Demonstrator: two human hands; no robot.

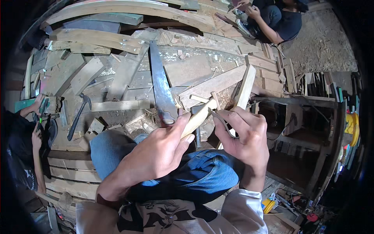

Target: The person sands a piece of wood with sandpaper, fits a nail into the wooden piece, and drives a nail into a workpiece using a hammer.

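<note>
My left hand (156,154) is closed round a pale, carved piece of wood (198,120) that slants up and away over my lap. Its far end is rounded. In the fingers of my right hand (247,136) is pinched a thin, bent, dark strip (224,124), whose kind I cannot make out. The strip's upper end is close beside the rounded wood end. A handsaw (159,78) lies just beyond my left hand, blade pointing away. Short wooden pieces (198,98) show behind the carved end.
A claw hammer (79,115) lies to the left. Planks (214,87) and curved beams (128,11) cover the far floor. An open wooden frame (296,146) stands at right. One person's hands (37,138) work at left; another person (272,21) sits far right.
</note>
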